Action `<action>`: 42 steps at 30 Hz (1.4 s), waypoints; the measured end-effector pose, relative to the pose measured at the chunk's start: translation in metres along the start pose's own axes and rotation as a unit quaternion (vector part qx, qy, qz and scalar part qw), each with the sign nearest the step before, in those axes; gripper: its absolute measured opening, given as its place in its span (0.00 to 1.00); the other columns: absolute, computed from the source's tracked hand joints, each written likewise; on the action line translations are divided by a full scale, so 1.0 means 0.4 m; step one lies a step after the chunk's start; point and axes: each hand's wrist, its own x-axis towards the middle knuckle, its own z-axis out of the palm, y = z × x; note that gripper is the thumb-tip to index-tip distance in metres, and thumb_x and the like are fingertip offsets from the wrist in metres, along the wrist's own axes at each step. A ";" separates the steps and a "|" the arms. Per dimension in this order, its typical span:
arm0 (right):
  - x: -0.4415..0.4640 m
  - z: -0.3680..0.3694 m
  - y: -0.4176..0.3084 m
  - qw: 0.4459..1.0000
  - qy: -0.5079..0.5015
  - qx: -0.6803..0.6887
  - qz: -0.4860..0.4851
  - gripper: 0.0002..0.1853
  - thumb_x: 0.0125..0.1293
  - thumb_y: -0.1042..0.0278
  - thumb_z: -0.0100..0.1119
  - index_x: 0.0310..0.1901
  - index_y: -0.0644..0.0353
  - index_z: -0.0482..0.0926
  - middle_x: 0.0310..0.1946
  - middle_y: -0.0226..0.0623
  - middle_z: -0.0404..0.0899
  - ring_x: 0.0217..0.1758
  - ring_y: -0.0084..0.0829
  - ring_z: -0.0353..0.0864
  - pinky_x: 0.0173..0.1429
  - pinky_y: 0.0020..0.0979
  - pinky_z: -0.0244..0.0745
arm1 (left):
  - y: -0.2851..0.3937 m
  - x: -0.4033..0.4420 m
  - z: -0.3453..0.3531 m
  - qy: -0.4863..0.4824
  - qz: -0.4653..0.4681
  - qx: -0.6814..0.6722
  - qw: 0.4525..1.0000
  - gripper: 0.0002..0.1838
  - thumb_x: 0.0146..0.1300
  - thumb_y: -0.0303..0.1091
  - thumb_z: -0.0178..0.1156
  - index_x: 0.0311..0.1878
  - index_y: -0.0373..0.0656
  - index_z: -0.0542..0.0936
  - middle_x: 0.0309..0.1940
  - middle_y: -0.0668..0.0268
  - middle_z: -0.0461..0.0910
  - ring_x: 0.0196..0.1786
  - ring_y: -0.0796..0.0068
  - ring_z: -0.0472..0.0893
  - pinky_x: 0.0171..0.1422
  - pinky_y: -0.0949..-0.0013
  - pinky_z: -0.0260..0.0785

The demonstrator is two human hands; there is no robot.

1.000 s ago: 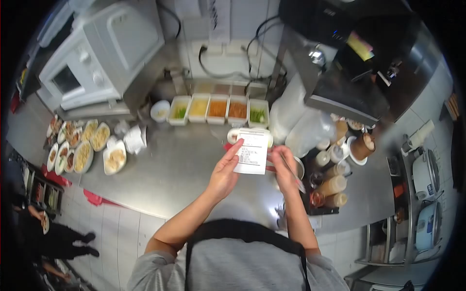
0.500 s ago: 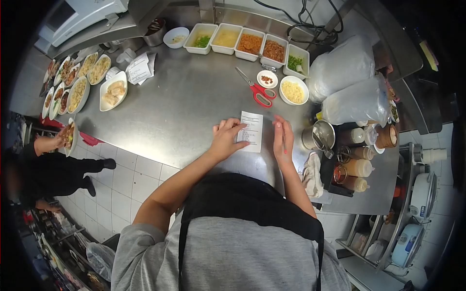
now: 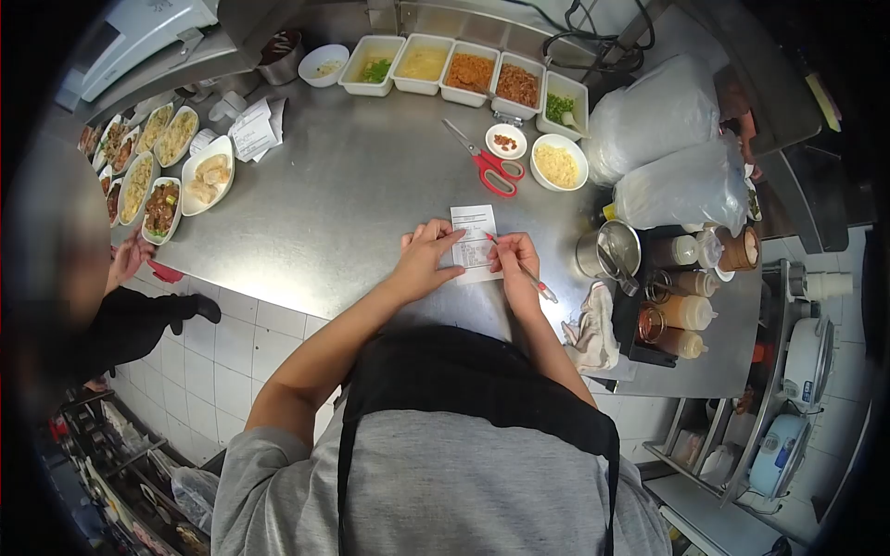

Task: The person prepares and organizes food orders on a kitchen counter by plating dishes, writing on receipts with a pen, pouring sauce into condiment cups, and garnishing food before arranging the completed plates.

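Observation:
A printed paper receipt (image 3: 475, 217) lies on the steel counter right in front of me. My left hand (image 3: 428, 261) rests flat on its left side, thumb and fingers apart. In my right hand (image 3: 515, 259) is a red and white pen (image 3: 541, 287), gripped in a writing hold with its red tip over the paper. Beyond the receipt lie red-handled scissors (image 3: 499, 172), blades pointing away to the left. A small white dish (image 3: 506, 141) of reddish-brown bits and a white bowl (image 3: 559, 165) of chopped pale yellow food stand beside them.
White tubs (image 3: 422, 67) of toppings line the back. Plated dishes (image 3: 206, 176) crowd the left end, where another person's hand (image 3: 128, 258) is near the edge. To the right are a metal pot (image 3: 607, 250), a cloth (image 3: 593, 329), sauce bottles (image 3: 691, 313) and plastic bags (image 3: 681, 181).
My right hand has moved left onto the receipt, and the pen has turned into a writing hold. At left, the other person's held dish now rests on the counter.

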 end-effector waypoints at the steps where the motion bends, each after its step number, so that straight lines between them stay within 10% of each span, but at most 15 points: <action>1: 0.008 0.003 -0.019 1.000 0.024 0.006 0.011 0.05 0.66 0.72 0.49 0.40 0.61 0.72 0.26 0.29 0.73 0.28 0.17 0.69 0.33 0.19 0.65 | 0.005 0.007 -0.012 0.003 0.011 0.001 1.000 0.29 0.47 0.33 0.68 0.56 0.45 0.75 0.49 0.66 0.68 0.51 0.70 0.69 0.52 0.63 0.59; 4: 0.019 -0.073 -0.051 0.974 0.062 -0.195 -0.094 0.13 0.67 0.63 0.50 0.34 0.65 0.76 0.24 0.35 0.76 0.28 0.19 0.72 0.33 0.22 0.67 | 0.029 0.078 -0.074 0.040 0.037 -0.250 0.967 0.28 0.49 0.23 0.64 0.57 0.43 0.74 0.50 0.65 0.67 0.50 0.71 0.72 0.47 0.67 0.69; 9: 0.031 -0.178 -0.129 0.851 0.063 -0.518 -0.058 0.22 0.61 0.49 0.54 0.21 0.61 0.77 0.18 0.44 0.78 0.25 0.43 0.80 0.31 0.41 0.71 | 0.329 0.340 -0.389 0.155 0.280 -0.191 0.928 0.22 0.52 0.17 0.60 0.52 0.41 0.77 0.50 0.61 0.70 0.48 0.69 0.77 0.45 0.71 0.73; 15: 0.025 -0.191 -0.076 0.807 0.105 -0.579 -0.041 0.18 0.57 0.47 0.58 0.30 0.56 0.76 0.19 0.42 0.78 0.27 0.45 0.80 0.32 0.43 0.73 | 0.772 0.569 -0.737 0.275 0.580 -0.170 0.747 0.20 0.58 0.20 0.58 0.55 0.40 0.76 0.57 0.62 0.71 0.55 0.72 0.74 0.57 0.73 0.68; 20: 0.003 -0.201 -0.047 0.813 0.112 -0.566 -0.076 0.14 0.57 0.52 0.58 0.30 0.55 0.75 0.19 0.41 0.78 0.25 0.45 0.79 0.31 0.44 0.73 | 0.895 0.703 -0.808 0.281 0.565 -0.325 0.705 0.21 0.56 0.23 0.57 0.55 0.34 0.74 0.52 0.56 0.75 0.58 0.69 0.72 0.62 0.70 0.63; 23: -0.005 -0.200 -0.053 0.810 0.106 -0.570 -0.085 0.14 0.57 0.52 0.57 0.29 0.55 0.76 0.20 0.42 0.79 0.26 0.46 0.80 0.32 0.45 0.73 | 0.886 0.738 -0.826 0.314 0.505 -0.313 0.740 0.21 0.52 0.22 0.60 0.52 0.42 0.78 0.53 0.60 0.76 0.46 0.75 0.79 0.49 0.75 0.71; 26: -0.001 -0.206 -0.040 0.804 0.096 -0.579 -0.096 0.14 0.57 0.51 0.56 0.30 0.55 0.75 0.21 0.44 0.79 0.27 0.48 0.80 0.34 0.46 0.73 | 0.897 0.743 -0.886 0.342 0.489 -0.171 0.784 0.27 0.54 0.24 0.58 0.60 0.36 0.70 0.64 0.54 0.65 0.65 0.68 0.66 0.69 0.68 0.55; 27: 0.001 -0.204 -0.037 0.799 0.054 -0.589 -0.107 0.14 0.57 0.51 0.56 0.30 0.55 0.75 0.21 0.44 0.79 0.27 0.48 0.80 0.34 0.46 0.73 | 0.923 0.685 -0.870 0.390 0.421 -0.203 0.794 0.22 0.47 0.26 0.62 0.50 0.41 0.80 0.46 0.56 0.80 0.47 0.69 0.80 0.51 0.70 0.72; 30: 0.007 -0.206 -0.033 0.801 0.084 -0.586 -0.092 0.16 0.57 0.50 0.57 0.33 0.55 0.74 0.22 0.45 0.79 0.28 0.50 0.79 0.35 0.48 0.72 | 0.924 0.756 -0.893 0.460 0.448 -0.183 0.745 0.24 0.39 0.28 0.59 0.46 0.36 0.80 0.43 0.47 0.79 0.49 0.57 0.80 0.55 0.64 0.70; 31: 0.008 -0.207 -0.033 0.809 0.079 -0.576 -0.087 0.17 0.57 0.48 0.57 0.35 0.56 0.74 0.22 0.45 0.79 0.29 0.50 0.79 0.36 0.48 0.72 | 0.915 0.795 -0.894 0.490 0.483 -0.159 0.708 0.31 0.39 0.29 0.61 0.53 0.31 0.74 0.32 0.53 0.82 0.35 0.69 0.81 0.42 0.69 0.73; 35: 0.005 -0.211 -0.048 0.819 0.077 -0.559 -0.105 0.22 0.58 0.46 0.57 0.40 0.58 0.72 0.23 0.45 0.79 0.29 0.50 0.79 0.36 0.46 0.71 | 0.795 0.598 -0.738 0.492 0.482 -0.235 0.686 0.37 0.45 0.33 0.64 0.60 0.31 0.64 0.49 0.51 0.66 0.49 0.58 0.70 0.55 0.63 0.65; 37: 0.005 -0.209 -0.064 0.850 0.061 -0.520 -0.054 0.19 0.59 0.50 0.58 0.40 0.59 0.72 0.24 0.47 0.79 0.30 0.48 0.80 0.35 0.44 0.71 | 0.623 0.436 -0.648 0.416 0.443 -0.174 0.775 0.31 0.53 0.28 0.61 0.62 0.36 0.64 0.49 0.56 0.68 0.53 0.66 0.72 0.59 0.65 0.65; 40: 0.001 -0.218 -0.048 0.852 0.053 -0.510 -0.103 0.16 0.59 0.58 0.59 0.39 0.62 0.72 0.23 0.46 0.78 0.28 0.47 0.79 0.34 0.43 0.70 | 0.284 0.252 -0.468 0.388 0.138 -0.449 0.793 0.22 0.58 0.22 0.54 0.57 0.36 0.64 0.49 0.58 0.69 0.52 0.65 0.76 0.50 0.67 0.74; 42: 0.003 -0.234 -0.030 0.861 0.036 -0.491 -0.128 0.13 0.58 0.64 0.60 0.37 0.65 0.72 0.22 0.46 0.77 0.26 0.45 0.77 0.33 0.41 0.70 | 0.004 0.147 -0.391 0.459 -0.130 -0.530 0.701 0.22 0.62 0.26 0.52 0.56 0.36 0.58 0.47 0.54 0.68 0.44 0.60 0.80 0.42 0.64 0.79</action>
